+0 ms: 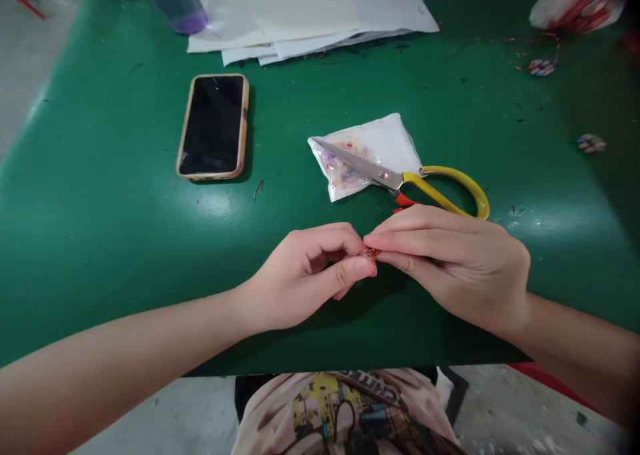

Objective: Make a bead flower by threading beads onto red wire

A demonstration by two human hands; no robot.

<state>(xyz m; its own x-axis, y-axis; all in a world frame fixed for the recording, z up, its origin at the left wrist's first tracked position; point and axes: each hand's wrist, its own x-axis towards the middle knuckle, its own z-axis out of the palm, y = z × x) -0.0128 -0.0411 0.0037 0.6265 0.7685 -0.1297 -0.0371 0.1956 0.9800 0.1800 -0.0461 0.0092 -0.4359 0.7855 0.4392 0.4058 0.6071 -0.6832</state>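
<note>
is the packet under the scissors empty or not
The packet isn't empty: small coloured pieces show through its clear part.

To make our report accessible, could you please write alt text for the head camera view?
A person's left hand and right hand pinch a small bit of copper-coloured wire above a green table. Beyond them, scissors lie across a packet of bead-like pieces, with a phone to the left.

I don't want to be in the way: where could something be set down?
Left of the phone, the table is largely bare to its edge. It's crowded beyond the right hand, with scissors across a bead packet.
</note>
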